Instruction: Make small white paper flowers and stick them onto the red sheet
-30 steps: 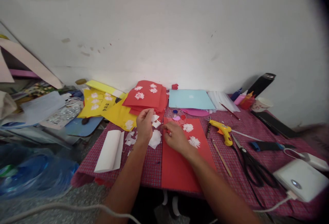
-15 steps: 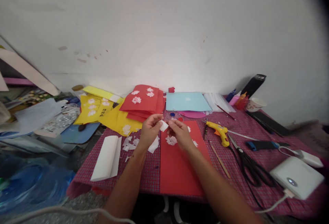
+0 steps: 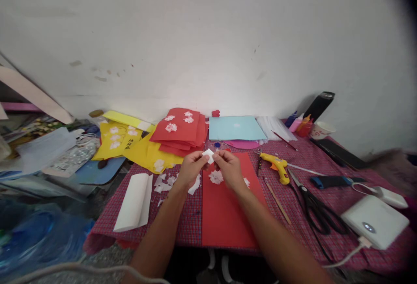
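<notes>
Between my two hands is a small piece of white paper (image 3: 209, 155). My left hand (image 3: 191, 167) pinches its left side with thumb and fingers. On the other side my right hand (image 3: 229, 169) pinches its right edge. Both hands are over the upper part of a red sheet (image 3: 228, 214) on the table. A white paper flower (image 3: 216, 177) lies on that sheet just below the hands, and another white flower (image 3: 246, 182) is partly hidden by my right hand. Torn white paper scraps (image 3: 164, 184) lie to the left of the sheet.
Left stands a folded white paper roll (image 3: 133, 201). Behind are red cards with flowers (image 3: 177, 127), yellow sheets (image 3: 153, 153) and a pale blue sheet (image 3: 237, 128). Right lie a yellow glue gun (image 3: 276, 164), black scissors (image 3: 317, 210), a wooden stick (image 3: 277, 201) and a white box with a cable (image 3: 374, 221).
The white paper piece has been raised slightly and turned, and now shows flat between both hands' fingertips. My right hand has come up to its edge. The whole view has shifted a little.
</notes>
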Demonstrator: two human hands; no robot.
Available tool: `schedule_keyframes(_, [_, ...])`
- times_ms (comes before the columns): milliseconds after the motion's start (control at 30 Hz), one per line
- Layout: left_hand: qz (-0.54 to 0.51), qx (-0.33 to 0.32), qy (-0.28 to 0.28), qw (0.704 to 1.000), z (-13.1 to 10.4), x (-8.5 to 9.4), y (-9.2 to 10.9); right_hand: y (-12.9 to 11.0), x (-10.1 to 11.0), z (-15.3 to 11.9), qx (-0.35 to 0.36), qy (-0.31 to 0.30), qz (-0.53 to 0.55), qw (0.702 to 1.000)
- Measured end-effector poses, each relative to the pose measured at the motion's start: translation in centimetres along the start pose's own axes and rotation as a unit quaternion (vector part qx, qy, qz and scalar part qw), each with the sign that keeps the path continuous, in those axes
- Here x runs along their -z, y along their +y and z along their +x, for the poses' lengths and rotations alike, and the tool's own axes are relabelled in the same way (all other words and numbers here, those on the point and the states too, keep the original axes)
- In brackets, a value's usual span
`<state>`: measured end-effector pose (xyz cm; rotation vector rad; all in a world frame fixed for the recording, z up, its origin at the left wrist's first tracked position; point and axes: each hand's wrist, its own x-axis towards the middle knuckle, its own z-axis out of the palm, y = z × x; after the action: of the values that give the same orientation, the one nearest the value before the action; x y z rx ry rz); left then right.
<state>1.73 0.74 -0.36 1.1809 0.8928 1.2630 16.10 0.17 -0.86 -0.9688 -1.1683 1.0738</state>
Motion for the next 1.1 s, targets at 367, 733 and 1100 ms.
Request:
schedule_keyframes(367, [0.002,-0.013,0.012,1.0,-0.09,-0.24,0.3,-0.04,-0.3,-0.23,0.068,0.001,-0.039,0.997])
schedule_keyframes(733, [0.023,-0.016,0.034,0.999,-0.1,-0.27,0.53,-0.04,-0.33,-0.42,0.08,-0.029,-0.125,0.988])
schedule_keyframes(1100, [-0.018,-0.014,0.018,1.0,-0.19,-0.43,0.79,0.17,0.19,0.13,0.037,-0.036,-0.072,0.996])
